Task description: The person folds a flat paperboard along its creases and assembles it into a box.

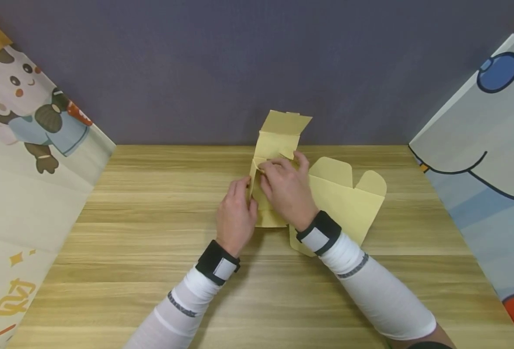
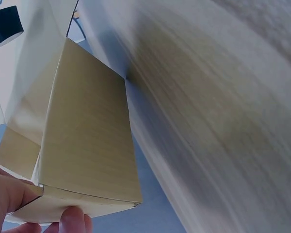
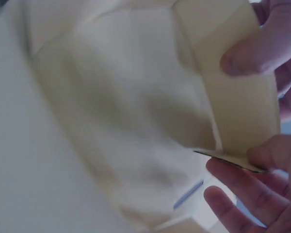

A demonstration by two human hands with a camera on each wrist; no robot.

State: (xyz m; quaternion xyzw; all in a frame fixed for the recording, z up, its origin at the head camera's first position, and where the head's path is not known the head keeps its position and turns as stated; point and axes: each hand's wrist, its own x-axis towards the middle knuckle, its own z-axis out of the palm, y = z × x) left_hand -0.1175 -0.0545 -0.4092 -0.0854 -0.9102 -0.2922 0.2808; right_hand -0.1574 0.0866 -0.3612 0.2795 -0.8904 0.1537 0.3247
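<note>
Nearest are two arms in white sleeves (image 1: pixel 383 295), with black bands (image 1: pixel 319 233) on the wrists. Next, the left hand (image 1: pixel 236 213) pinches a side wall (image 3: pixel 247 107) of the yellow card box (image 1: pixel 271 219), thumb inside and fingers outside, probably so the wall won't flop over. The right hand (image 1: pixel 289 191) pinches a small flap (image 3: pixel 235 158) at that wall's end, which likely keeps the flap steady at the corner. The box is in the middle of the wooden bench (image 1: pixel 152 208), maybe so both hands reach it easily. To its right lies a flat card piece (image 1: pixel 344 203); I can't tell if it's joined on. Farther back, a long panel (image 1: pixel 278 143) sticks out toward the dark wall (image 1: pixel 257 58).
</note>
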